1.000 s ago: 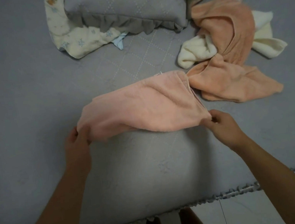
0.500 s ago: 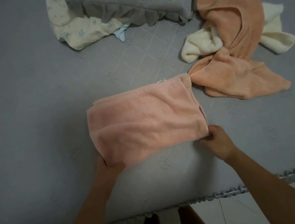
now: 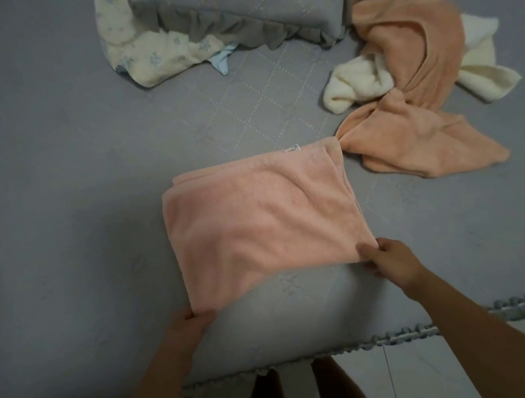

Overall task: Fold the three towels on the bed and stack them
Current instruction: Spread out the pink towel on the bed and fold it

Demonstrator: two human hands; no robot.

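A pink towel (image 3: 257, 220) lies folded into a rough rectangle on the grey bed (image 3: 63, 197), a small white label showing at its far edge. My left hand (image 3: 192, 325) grips its near left corner, fingers tucked under the cloth. My right hand (image 3: 391, 259) pinches the near right corner, thumb on top. To the right lies a crumpled orange towel (image 3: 417, 138), its tip touching the pink towel's far right corner. A cream towel (image 3: 356, 85) is tangled under the orange one.
A grey frilled pillow (image 3: 239, 4) and a cream patterned blanket (image 3: 147, 58) lie at the back. The bed's ruffled front edge (image 3: 449, 327) runs just below my hands, with tiled floor beyond. A wall or frame borders the bed on the left.
The pink towel's near edge was pulled toward me and laid flat, making a larger rectangle. Both hands moved nearer with it, the left also shifting right.
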